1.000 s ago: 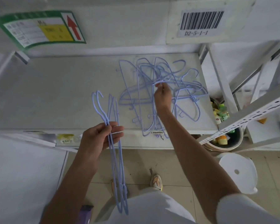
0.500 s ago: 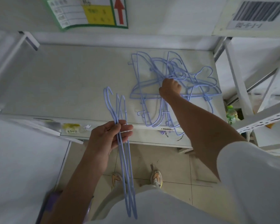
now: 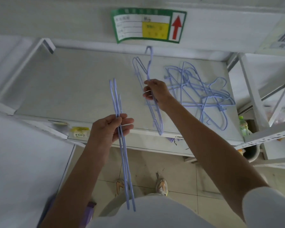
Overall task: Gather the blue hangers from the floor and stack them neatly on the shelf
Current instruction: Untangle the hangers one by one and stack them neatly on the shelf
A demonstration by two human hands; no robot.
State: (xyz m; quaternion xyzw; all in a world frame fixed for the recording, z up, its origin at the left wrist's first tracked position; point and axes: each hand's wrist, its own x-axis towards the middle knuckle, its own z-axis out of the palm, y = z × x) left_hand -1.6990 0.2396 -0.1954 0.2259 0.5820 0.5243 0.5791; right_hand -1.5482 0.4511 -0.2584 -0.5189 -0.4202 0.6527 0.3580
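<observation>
Here the blue hangers sit in three lots. My left hand (image 3: 111,129) has its fingers (image 3: 125,124) clenched round a thin bundle (image 3: 122,145) of them, edge-on, hooks pointing away from me and the long ends hanging down past the shelf's (image 3: 72,83) front edge toward the floor (image 3: 179,178). My right hand (image 3: 156,92) grips a single hanger (image 3: 149,69) by its neck, lifted clear above the shelf with the hook up near the green sign (image 3: 148,25). The rest lie in a tangle (image 3: 202,94) on the right part of the shelf, just beside that hand, overlapping every which way.

I judge the gathering from the floor is done, since I see none down by my shoes (image 3: 161,185), and I am in the sorting step: pulling hangers out one at a time and adding them to the bundle. Next the single one wants turning edge-on so its hook lines up with the others, then sliding in against the bundle so my left fingers can close over it. A hook could catch on the way.
</observation>
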